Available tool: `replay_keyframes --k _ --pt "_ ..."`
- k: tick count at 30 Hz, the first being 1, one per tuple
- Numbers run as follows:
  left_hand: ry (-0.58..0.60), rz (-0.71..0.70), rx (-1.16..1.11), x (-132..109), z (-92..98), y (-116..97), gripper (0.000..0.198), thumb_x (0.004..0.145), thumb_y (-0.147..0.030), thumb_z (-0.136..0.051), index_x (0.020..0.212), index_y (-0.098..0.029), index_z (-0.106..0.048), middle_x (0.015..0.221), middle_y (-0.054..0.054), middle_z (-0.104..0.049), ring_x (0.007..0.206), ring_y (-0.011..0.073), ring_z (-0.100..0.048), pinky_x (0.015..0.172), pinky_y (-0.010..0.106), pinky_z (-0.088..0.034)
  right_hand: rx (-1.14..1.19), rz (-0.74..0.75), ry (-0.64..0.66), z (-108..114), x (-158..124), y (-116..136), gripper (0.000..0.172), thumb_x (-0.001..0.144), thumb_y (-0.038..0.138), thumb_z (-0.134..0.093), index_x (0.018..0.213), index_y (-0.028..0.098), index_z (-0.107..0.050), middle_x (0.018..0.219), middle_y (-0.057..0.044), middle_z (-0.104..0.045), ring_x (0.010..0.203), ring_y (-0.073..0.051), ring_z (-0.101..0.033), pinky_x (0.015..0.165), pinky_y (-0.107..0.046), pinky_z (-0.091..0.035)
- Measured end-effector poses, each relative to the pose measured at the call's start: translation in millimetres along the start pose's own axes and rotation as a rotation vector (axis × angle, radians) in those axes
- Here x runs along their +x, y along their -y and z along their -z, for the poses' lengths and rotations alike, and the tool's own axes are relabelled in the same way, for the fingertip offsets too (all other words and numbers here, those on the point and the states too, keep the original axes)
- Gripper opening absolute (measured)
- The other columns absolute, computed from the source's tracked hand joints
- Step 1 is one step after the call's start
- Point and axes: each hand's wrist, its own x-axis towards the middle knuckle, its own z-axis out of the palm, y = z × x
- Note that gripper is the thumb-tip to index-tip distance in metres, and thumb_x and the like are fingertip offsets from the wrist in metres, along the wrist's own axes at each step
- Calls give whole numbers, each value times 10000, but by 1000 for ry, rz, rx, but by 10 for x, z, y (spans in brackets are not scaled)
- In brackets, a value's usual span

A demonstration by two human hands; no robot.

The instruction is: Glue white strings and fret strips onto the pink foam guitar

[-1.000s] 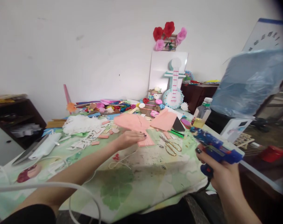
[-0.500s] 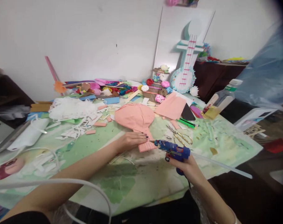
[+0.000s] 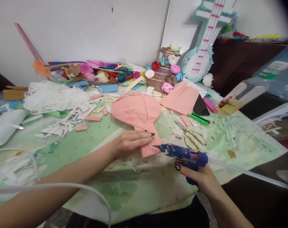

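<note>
A pink paper-covered lute shape (image 3: pixel 136 109) lies on the table, with its round body away from me and its neck toward me. Across that neck rests my left hand (image 3: pixel 132 142), fingers stretched out and pressing on it. Thin white strings run over the neck beside my fingertips. My right hand (image 3: pixel 196 172) is closed around a blue hot glue gun (image 3: pixel 185 155). The gun's nozzle points left, at or very near the strings on the neck. A long clear glue stick (image 3: pixel 248 173) sticks out of its back.
Gold-handled scissors (image 3: pixel 193 137), a green cutter (image 3: pixel 199 119) and pink paper (image 3: pixel 182 96) lie to the right. A bottle (image 3: pixel 253 85) stands beyond them. Tangled white string (image 3: pixel 56 96) and scraps lie left. A white cable (image 3: pixel 87 187) loops in front. Decorated instruments (image 3: pixel 198 65) stand at the back.
The view has moved closer and lower over the table. Both hands stay at the neck, the left one still lying on it and the glue gun's nozzle still beside its fingertips.
</note>
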Motion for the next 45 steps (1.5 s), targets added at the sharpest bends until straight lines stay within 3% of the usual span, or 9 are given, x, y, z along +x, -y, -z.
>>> replay_keyframes --k 5,10,16,22,32,39,45 --pt "-1 7 13 -15 -2 -2 330 911 -94 -464 1228 -77 -553 1128 185 -679 1131 208 -616 934 344 -548 -12 -26 10 17 79 -15 267 624 323 -787 862 205 -760 798 -21 -741 730 -198 -659 691 -283 -540" --pt "46 8 8 16 32 -24 346 925 -84 -421 1253 -90 -533 1147 170 -675 1151 204 -602 934 344 -548 -33 -25 96 47 141 -53 346 632 351 -793 948 218 -746 895 -37 -750 827 -229 -681 771 -326 -553" --pt "88 33 -17 20 51 -38 362 927 -84 -422 1274 -107 -520 1175 158 -664 1171 205 -586 955 352 -538 -43 -24 96 61 160 -106 333 638 335 -795 957 254 -747 905 -15 -748 833 -212 -680 781 -313 -558" --pt "68 30 -3 -34 1 -14 365 926 -90 -427 1280 -102 -517 1186 159 -658 1182 205 -580 967 352 -530 -78 -37 52 68 162 -178 375 618 373 -806 966 241 -749 993 -37 -736 932 -253 -666 874 -382 -529" --pt "94 28 8 -106 -63 13 377 926 -90 -415 1292 -98 -507 1215 151 -644 1201 211 -564 962 365 -534 -118 -22 137 100 143 -146 384 679 374 -772 1037 244 -723 1064 -48 -723 1003 -262 -651 944 -415 -494" --pt "84 15 9 -99 -67 14 380 934 -100 -398 1300 -115 -502 1223 147 -639 1209 208 -557 976 368 -524 -136 -31 62 128 140 -299 455 645 386 -792 1071 248 -711 1128 -55 -694 1111 -298 -597 986 -455 -460" --pt "95 24 0 -104 -71 8 389 926 -93 -409 1304 -111 -502 1223 148 -639 1208 216 -557 974 379 -527 -134 -8 31 123 135 -281 487 625 389 -801 1078 236 -711 1116 -70 -695 1066 -309 -619 949 -450 -489"
